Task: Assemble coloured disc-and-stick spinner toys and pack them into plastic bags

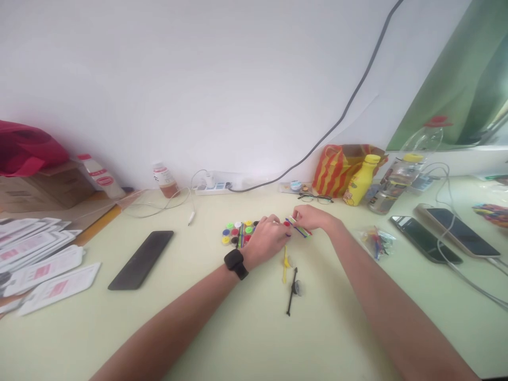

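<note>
My left hand (268, 239), a black watch (235, 263) on its wrist, is closed with a small red round piece (286, 224) at its fingertips. Close by, my right hand (311, 217) is pinched above a pile of thin coloured strips (304, 231); what lies between its fingers is too small to make out. Rows of small coloured round pieces (226, 233) sit beside my left hand, which partly hides them. Nearer to me lie a yellow strip with a round piece (286, 263) and a black strip with a round piece (294, 289).
A black phone (141, 260) lies left, near white packages (51, 280). A clear bag of strips (376, 243) and two phones (424, 238) lie right. Glasses (315, 198), a yellow bottle (361, 181) and a power strip (216, 189) stand along the wall.
</note>
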